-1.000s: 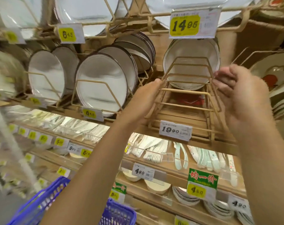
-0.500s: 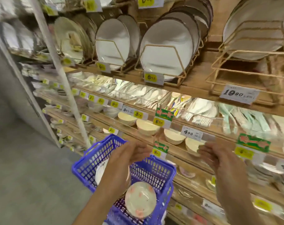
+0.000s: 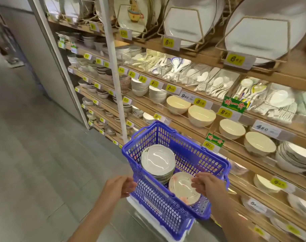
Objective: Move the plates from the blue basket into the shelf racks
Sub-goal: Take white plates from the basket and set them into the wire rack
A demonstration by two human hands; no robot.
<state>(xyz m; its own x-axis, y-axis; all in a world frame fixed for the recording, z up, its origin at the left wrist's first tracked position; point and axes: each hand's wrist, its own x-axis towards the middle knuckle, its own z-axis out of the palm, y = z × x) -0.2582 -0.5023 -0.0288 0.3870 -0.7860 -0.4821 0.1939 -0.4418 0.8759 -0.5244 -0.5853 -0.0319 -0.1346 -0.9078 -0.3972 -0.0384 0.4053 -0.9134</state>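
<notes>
The blue basket (image 3: 199,159) stands low in front of the shelving. Inside it lies a stack of white plates (image 3: 157,160) with small dark marks, and beside it a smaller plate with pink flowers (image 3: 182,187) leans against the stack. My left hand (image 3: 120,186) hovers at the basket's near left rim, fingers apart, holding nothing. My right hand (image 3: 207,183) reaches into the basket, fingertips at the pink-flowered plate's right edge; I cannot tell whether it grips the plate. Wire shelf racks (image 3: 185,34) holding upright white plates run along the top shelf.
Shelves to the right carry cream bowls (image 3: 201,115), stacked white bowls, trays of ceramic spoons (image 3: 213,81) and yellow price tags. A white upright pole (image 3: 113,67) stands just behind the basket. Grey floor (image 3: 35,154) stretches to the left.
My view has dropped from the top racks to the basket. Both hands came down from the wire rack; the right now reaches the pink-flowered plate, the left sits at the basket's rim.
</notes>
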